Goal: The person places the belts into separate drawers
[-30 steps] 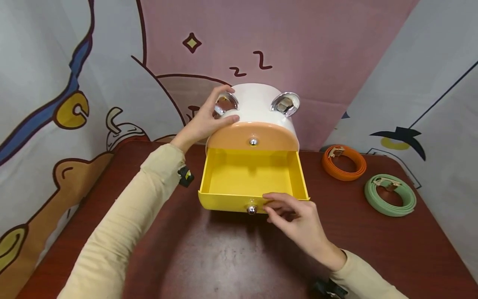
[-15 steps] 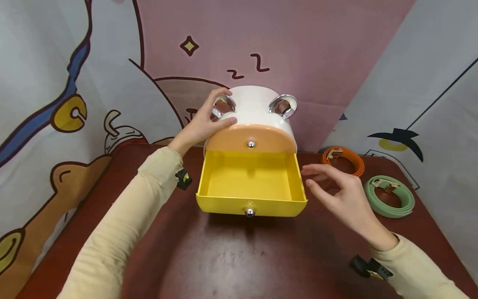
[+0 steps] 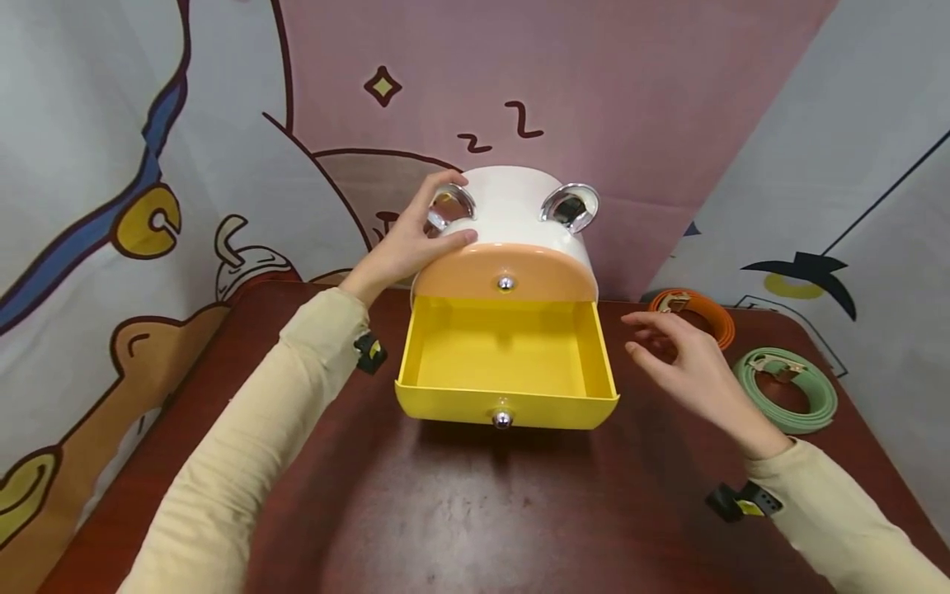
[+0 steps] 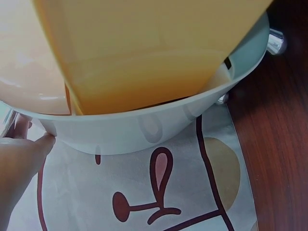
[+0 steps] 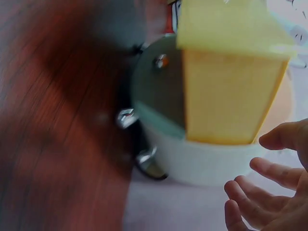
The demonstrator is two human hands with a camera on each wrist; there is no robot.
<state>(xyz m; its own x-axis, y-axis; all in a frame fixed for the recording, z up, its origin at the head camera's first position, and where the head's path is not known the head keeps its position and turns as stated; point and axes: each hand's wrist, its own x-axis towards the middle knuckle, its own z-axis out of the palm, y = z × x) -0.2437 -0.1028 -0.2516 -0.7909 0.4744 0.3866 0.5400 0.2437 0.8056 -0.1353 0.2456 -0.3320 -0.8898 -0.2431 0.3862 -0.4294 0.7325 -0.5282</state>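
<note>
Left hand [image 3: 411, 235] gripped white cabinet [image 3: 512, 198] around silver ear [image 3: 451, 206], thumb on near side, forefinger at top. Right hand [image 3: 690, 363] held nothing, fingers loosely spread, just right of yellow lower drawer [image 3: 445, 403], not touching. Drawer stood pulled out, round silver knob [image 3: 502, 419] on its front. Peach upper drawer [image 3: 463, 276] sat closed above. Cabinet stood on reddish-brown table [image 3: 460, 528], near cartoon-printed backdrop [image 3: 631, 82]. Coiled orange belt [image 3: 723, 320] and coiled green belt [image 3: 820, 404] lay near right hand.

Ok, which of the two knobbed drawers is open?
The lower, yellow drawer: it juts well out from the white cabinet, its inside showing, while the peach-orange drawer above it is shut.
</note>
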